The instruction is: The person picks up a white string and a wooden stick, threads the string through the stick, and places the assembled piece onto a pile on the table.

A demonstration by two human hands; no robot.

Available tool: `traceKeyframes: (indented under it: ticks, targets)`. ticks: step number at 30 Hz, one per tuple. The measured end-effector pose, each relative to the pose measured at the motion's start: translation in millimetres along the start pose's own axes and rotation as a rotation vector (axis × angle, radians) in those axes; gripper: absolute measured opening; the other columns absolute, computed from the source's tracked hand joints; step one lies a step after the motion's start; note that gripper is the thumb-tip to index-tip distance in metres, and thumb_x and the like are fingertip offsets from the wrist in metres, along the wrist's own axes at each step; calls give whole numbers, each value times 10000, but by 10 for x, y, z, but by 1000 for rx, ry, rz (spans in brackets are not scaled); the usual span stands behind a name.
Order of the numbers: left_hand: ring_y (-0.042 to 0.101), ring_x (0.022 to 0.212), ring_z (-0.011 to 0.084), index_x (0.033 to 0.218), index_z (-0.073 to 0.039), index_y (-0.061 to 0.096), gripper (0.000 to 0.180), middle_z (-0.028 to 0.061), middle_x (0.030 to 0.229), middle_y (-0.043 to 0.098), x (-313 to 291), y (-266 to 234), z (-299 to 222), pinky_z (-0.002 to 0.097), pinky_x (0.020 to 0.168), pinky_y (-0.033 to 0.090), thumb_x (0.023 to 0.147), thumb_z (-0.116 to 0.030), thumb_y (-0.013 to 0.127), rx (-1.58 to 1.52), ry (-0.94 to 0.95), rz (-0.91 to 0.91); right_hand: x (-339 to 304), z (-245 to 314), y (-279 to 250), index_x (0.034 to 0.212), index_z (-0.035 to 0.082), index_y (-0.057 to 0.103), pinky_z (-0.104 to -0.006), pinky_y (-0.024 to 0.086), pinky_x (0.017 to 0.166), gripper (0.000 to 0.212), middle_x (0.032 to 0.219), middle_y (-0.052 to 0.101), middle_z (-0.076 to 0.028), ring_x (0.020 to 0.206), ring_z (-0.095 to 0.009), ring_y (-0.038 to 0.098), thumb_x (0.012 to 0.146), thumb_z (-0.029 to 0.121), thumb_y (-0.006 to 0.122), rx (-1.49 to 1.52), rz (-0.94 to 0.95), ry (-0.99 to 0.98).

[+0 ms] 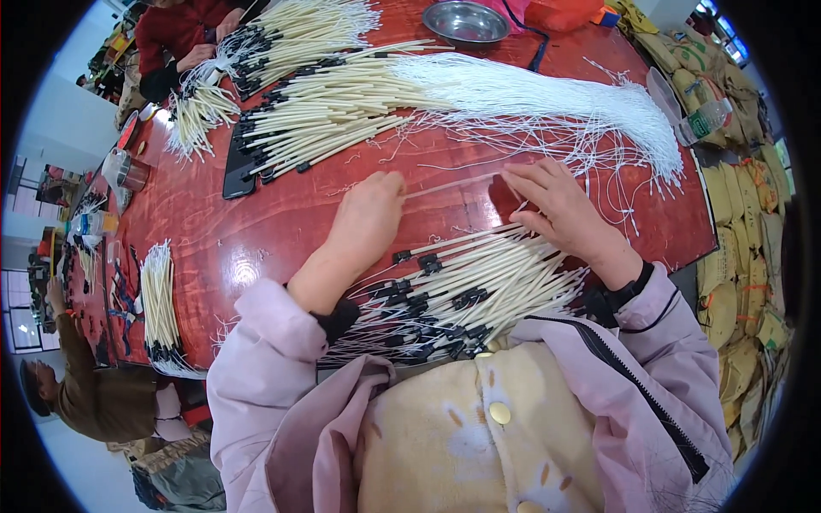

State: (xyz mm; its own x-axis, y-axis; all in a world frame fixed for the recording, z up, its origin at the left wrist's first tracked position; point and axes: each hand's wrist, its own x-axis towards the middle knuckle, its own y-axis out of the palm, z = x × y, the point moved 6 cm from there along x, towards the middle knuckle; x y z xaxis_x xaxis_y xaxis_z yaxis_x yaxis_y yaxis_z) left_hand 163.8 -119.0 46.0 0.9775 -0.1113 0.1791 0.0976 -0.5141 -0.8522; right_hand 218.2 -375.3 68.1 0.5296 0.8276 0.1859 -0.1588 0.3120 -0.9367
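Observation:
Above the table, my left hand (369,212) is closed, its fingertips pinching one end of a pale cord (453,184). The cord runs taut across to my right hand (560,209), where the fingers are bent around its other end. Thumb and fingertips there also come close to the tip of a cream stick; whether they touch it I cannot tell. Below both hands, against my body, lies a pile of cream sticks (500,278) with black clips and white strings. Farther off, more cream sticks (333,111) lie beside a long bundle of white strings (556,94).
The red table (282,227) holds a metal bowl (466,23), a flat black object (239,162) and a small stick bundle (160,295). A plastic bottle (705,121) lies at the right edge, near stacked sacks (735,248). Other people are at the far left and left.

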Motion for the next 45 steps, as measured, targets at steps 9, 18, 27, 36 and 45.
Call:
traceKeyframes:
  ticks: [9, 18, 27, 36, 45]
  targets:
    - [645, 862, 433, 924, 15, 647, 91, 225, 877, 663, -447, -200, 279, 472, 759, 512, 888, -68, 634, -9, -184, -21, 31, -30, 218, 1379, -61, 533, -465, 390, 1091, 703, 1522, 452, -167, 1253, -370, 470, 871, 395, 700, -73, 96, -20]
    - [653, 886, 430, 947, 14, 654, 102, 221, 910, 675, -568, -237, 356, 454, 779, 519, 892, -72, 642, -62, -186, -45, 115, -12, 183, 1424, -68, 494, -468, 366, 1120, 798, 1541, 426, -174, 1280, -380, 447, 862, 464, 688, -58, 99, -4]
    - [669, 744, 305, 914, 25, 655, 115, 184, 789, 667, -675, -304, 547, 388, 683, 518, 906, -89, 666, -151, -262, -113, 127, 74, 258, 1434, -77, 480, -471, 360, 1125, 845, 1539, 438, -176, 1293, -377, 443, 878, 539, 638, -209, 220, 22]
    - [641, 628, 242, 791, 14, 671, 203, 133, 672, 661, -1106, -502, 995, 382, 608, 505, 891, -159, 708, -240, -693, -103, 189, 82, 264, 1407, -92, 500, -470, 365, 1119, 856, 1504, 464, -188, 1279, -375, 455, 883, 575, 614, -177, 222, 19]
    - [691, 868, 389, 889, -29, 669, 256, 173, 877, 709, -770, -703, 792, 507, 744, 550, 848, -259, 772, 307, -577, 83, 174, 70, 232, 1382, -100, 519, -479, 368, 1112, 832, 1481, 483, -195, 1261, -388, 459, 897, 571, 604, -136, 193, 3]
